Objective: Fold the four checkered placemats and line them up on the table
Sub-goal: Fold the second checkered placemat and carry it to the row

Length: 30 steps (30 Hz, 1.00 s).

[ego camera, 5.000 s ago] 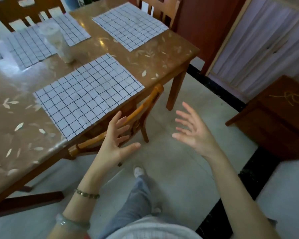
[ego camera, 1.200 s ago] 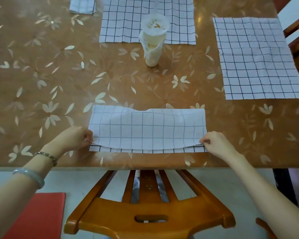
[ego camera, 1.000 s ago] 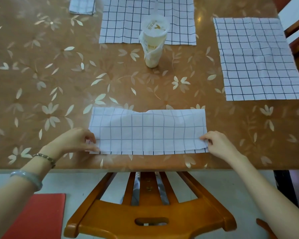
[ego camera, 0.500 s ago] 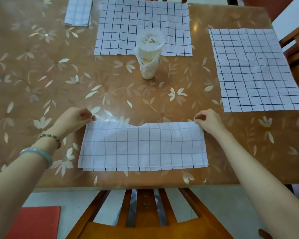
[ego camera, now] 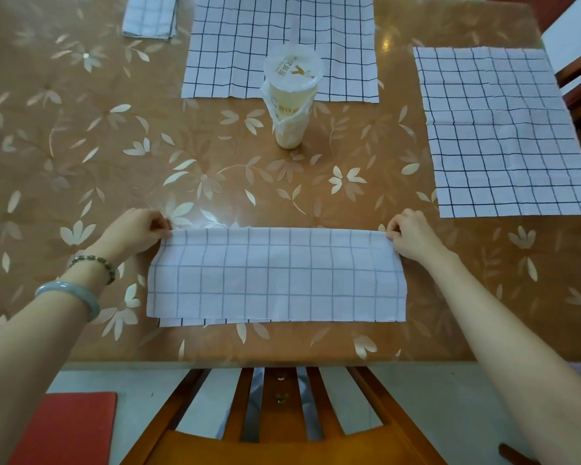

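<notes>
- At the far left corner of the table [ego camera: 64,182], a folded placemat [ego camera: 149,15] lies as a small, compact packet; judged as the first finished piece and the likely start of the line.
- Left hand [ego camera: 133,229]: fingers pinched shut on the far left corner of the half-folded placemat [ego camera: 275,275], wrist low, forearm reaching in from the near left edge.
- Centre, near edge: the half-folded placemat lies flat as a long strip, fold line on the far side. The lower layer peeks out along the near edge at the left, so the layers are slightly misaligned.
- Holding both fold corners keeps the crease taut and straight; judged as preparation for the next fold.
- Behind it, a sealed drink cup [ego camera: 292,95] stands upright, overlapping the near edge of the far unfolded placemat [ego camera: 235,45].
- Right hand [ego camera: 411,234]: pinched shut on the far right corner, mirroring the left; the hands are well apart.
- Far right: a second unfolded placemat [ego camera: 503,135] lies flat, untouched.
</notes>
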{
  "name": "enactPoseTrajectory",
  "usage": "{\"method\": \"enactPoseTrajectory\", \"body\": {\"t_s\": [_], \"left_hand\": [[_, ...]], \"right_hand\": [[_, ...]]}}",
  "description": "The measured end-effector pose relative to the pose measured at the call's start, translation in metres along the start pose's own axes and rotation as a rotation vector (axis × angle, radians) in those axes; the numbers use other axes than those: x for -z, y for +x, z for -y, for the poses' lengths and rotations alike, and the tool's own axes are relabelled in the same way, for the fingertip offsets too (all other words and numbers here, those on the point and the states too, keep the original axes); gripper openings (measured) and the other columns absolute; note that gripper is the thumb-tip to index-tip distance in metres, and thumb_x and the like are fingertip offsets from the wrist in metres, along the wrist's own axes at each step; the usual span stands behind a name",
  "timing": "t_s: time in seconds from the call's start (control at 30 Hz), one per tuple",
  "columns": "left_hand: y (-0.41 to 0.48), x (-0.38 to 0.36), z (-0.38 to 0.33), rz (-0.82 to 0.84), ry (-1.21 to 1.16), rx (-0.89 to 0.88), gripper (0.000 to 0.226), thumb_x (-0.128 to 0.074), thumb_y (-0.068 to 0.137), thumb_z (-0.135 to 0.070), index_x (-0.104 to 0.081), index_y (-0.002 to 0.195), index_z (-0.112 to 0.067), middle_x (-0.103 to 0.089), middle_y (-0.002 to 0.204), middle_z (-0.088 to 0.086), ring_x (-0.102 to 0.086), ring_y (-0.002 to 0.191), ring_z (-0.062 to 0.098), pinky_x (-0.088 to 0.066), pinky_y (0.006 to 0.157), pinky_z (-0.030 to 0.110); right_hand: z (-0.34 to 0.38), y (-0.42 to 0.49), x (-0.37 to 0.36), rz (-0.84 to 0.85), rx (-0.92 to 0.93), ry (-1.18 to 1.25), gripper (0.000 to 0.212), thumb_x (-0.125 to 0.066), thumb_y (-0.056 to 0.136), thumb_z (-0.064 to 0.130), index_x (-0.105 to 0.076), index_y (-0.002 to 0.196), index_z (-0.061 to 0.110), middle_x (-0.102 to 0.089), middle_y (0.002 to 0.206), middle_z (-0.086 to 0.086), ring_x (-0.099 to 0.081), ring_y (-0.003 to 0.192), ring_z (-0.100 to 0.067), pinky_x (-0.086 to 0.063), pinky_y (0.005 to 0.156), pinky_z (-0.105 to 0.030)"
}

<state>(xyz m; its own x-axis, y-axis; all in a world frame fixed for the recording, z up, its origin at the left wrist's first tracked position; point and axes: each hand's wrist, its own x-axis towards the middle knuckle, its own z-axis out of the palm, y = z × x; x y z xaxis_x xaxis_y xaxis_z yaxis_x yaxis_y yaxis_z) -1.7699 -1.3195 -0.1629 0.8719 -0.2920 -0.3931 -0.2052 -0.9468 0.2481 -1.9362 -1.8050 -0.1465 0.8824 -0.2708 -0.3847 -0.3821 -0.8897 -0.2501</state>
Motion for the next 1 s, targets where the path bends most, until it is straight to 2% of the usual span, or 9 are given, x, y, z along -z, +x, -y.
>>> {"method": "enactPoseTrajectory", "body": {"t_s": [0.13,0.2,0.3,0.4,0.5,0.67,0.77,0.9,1.0], "left_hand": [[-0.005,0.003,-0.004,-0.018,-0.006,-0.008,0.010,-0.073,0.081,-0.023,-0.069,0.083,-0.014,-0.069,0.092,0.011,-0.056,0.080,0.024,-0.049,0.077,0.038],[-0.010,0.005,-0.009,-0.055,-0.050,-0.018,0.023,-0.074,0.080,-0.028,-0.070,0.096,-0.011,-0.066,0.097,0.011,-0.056,0.086,0.025,-0.049,0.080,0.040],[-0.028,0.004,-0.030,-0.199,-0.038,-0.047,0.044,-0.059,0.092,-0.036,-0.055,0.124,-0.006,-0.056,0.120,0.014,-0.047,0.111,0.032,-0.040,0.096,0.044],[-0.051,-0.027,-0.076,-0.273,0.019,-0.281,0.055,-0.035,0.097,-0.036,-0.042,0.139,-0.001,-0.045,0.143,0.018,-0.037,0.133,0.033,-0.023,0.111,0.043],[-0.065,-0.076,-0.121,-0.199,0.140,-0.412,0.060,-0.022,0.099,-0.034,-0.027,0.147,0.002,-0.028,0.154,0.017,-0.024,0.144,0.030,-0.007,0.119,0.043],[-0.063,-0.110,-0.147,-0.181,0.151,-0.182,0.059,-0.025,0.097,-0.031,-0.032,0.146,0.000,-0.031,0.153,0.017,-0.026,0.143,0.028,-0.010,0.117,0.049],[-0.063,-0.115,-0.149,-0.156,0.131,-0.124,0.063,-0.023,0.096,-0.039,-0.030,0.148,-0.003,-0.028,0.155,0.012,-0.023,0.145,0.024,-0.008,0.117,0.051],[-0.067,-0.112,-0.126,-0.182,0.126,-0.005,0.069,-0.010,0.097,-0.051,-0.007,0.154,-0.012,-0.003,0.161,0.003,0.001,0.149,0.018,0.010,0.119,0.046],[-0.067,-0.103,-0.087,-0.202,0.112,0.105,0.071,-0.007,0.095,-0.053,-0.002,0.154,-0.014,0.000,0.162,0.002,0.005,0.149,0.015,0.010,0.118,0.047]], "right_hand": [[-0.002,-0.001,-0.003,-0.013,0.013,0.006,0.009,-0.057,0.089,0.012,-0.063,0.084,0.009,-0.046,0.093,-0.002,-0.043,0.104,-0.028,-0.035,0.085,-0.031],[-0.001,-0.004,-0.001,-0.063,-0.015,0.080,0.011,-0.059,0.089,0.016,-0.064,0.095,0.009,-0.049,0.099,-0.004,-0.042,0.108,-0.027,-0.034,0.085,-0.028],[0.018,-0.013,-0.002,-0.310,-0.018,0.134,0.028,-0.058,0.088,0.016,-0.060,0.114,0.007,-0.053,0.114,-0.012,-0.043,0.114,-0.032,-0.035,0.094,-0.035],[0.076,-0.029,-0.027,-0.496,0.108,0.143,0.037,-0.046,0.090,0.011,-0.056,0.124,0.002,-0.051,0.129,-0.020,-0.041,0.123,-0.037,-0.027,0.105,-0.042],[0.147,-0.050,-0.073,-0.286,0.299,0.107,0.053,-0.028,0.092,0.018,-0.037,0.141,0.000,-0.031,0.151,-0.019,-0.022,0.142,-0.032,-0.005,0.117,-0.040],[0.176,-0.049,-0.118,-0.070,0.350,-0.135,0.062,-0.008,0.096,0.036,-0.017,0.148,0.002,-0.017,0.157,-0.014,-0.010,0.146,-0.024,-0.001,0.118,-0.043],[0.162,-0.045,-0.121,-0.047,0.334,-0.157,0.067,-0.006,0.095,0.044,-0.013,0.149,0.005,-0.012,0.158,-0.011,-0.006,0.147,-0.021,0.004,0.118,-0.040],[0.120,-0.046,-0.108,-0.068,0.242,-0.156,0.069,-0.007,0.095,0.047,-0.008,0.150,0.005,-0.004,0.158,-0.010,0.000,0.147,-0.021,0.006,0.117,-0.037],[0.070,-0.046,-0.097,-0.099,0.131,-0.170,0.071,0.001,0.094,0.051,-0.001,0.149,0.006,0.004,0.158,-0.008,0.009,0.144,-0.016,0.007,0.118,-0.036]]}}
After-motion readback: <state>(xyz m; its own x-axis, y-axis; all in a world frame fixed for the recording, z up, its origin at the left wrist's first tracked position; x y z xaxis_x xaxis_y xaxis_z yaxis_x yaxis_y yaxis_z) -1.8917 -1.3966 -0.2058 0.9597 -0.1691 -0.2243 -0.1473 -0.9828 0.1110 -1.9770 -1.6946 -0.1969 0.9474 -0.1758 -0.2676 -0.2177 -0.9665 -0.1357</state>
